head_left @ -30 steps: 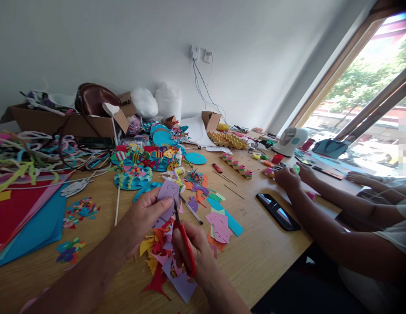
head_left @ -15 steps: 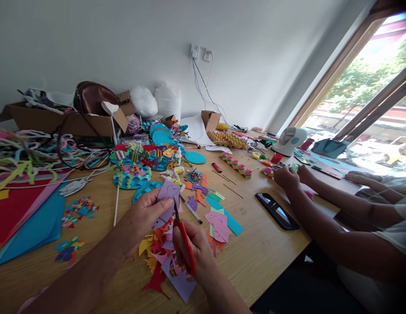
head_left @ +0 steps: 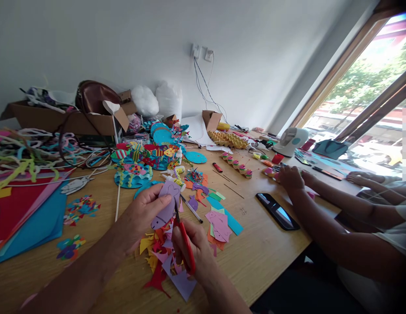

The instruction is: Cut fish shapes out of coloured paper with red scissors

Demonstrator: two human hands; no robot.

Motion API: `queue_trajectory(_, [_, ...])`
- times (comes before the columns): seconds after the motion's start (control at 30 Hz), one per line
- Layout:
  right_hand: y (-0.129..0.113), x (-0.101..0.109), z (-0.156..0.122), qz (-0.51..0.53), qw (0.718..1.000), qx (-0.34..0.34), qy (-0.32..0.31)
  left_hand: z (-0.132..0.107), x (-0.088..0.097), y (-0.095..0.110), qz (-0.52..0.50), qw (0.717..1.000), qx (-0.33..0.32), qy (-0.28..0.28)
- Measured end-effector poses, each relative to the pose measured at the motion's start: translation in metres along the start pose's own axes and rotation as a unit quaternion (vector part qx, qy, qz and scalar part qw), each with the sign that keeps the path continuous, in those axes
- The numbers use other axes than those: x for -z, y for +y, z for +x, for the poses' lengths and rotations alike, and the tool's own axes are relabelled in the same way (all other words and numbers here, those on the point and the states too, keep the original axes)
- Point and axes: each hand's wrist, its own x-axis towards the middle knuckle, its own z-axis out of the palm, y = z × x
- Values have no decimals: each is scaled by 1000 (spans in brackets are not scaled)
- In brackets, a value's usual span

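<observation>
My left hand (head_left: 140, 220) pinches a purple paper shape (head_left: 166, 204) and holds it up over the wooden table (head_left: 264, 253). My right hand (head_left: 196, 250) grips red-handled scissors (head_left: 185, 242), whose blades point up into the lower edge of the purple paper. Under both hands lies a heap of red, yellow and purple paper scraps (head_left: 162, 261). Pink cut-out shapes (head_left: 219, 226) rest on a blue strip just right of the scissors.
A black phone (head_left: 277, 211) lies to the right. Another person's arms (head_left: 323, 218) reach across the table from the right. Finished colourful paper crafts (head_left: 147, 161), foam sheets (head_left: 22, 213), a cardboard box (head_left: 72, 120) and a small white fan (head_left: 289, 140) crowd the back.
The purple paper has turned slightly in my left hand while the scissors stay at its edge. The other person's hands have shifted a little on the table.
</observation>
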Motion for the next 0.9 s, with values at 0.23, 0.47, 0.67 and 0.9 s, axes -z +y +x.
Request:
queue_trajectory(0.23, [-3, -1, 0, -2, 1000, -5, 4, 0, 1, -3, -8, 1000, 6, 2])
queue_trajectory(0.47, [2, 2, 0, -25, 1000, 14, 9, 2, 0, -3, -23, 1000, 14, 8])
queue_trajectory(0.67, [3, 0, 0, -39, 999, -9, 10, 1, 2, 3, -25, 999, 17, 14])
queue_trajectory(0.9, [3, -1, 0, 2, 1000, -15, -8, 1, 2, 1, -61, 998, 24, 7])
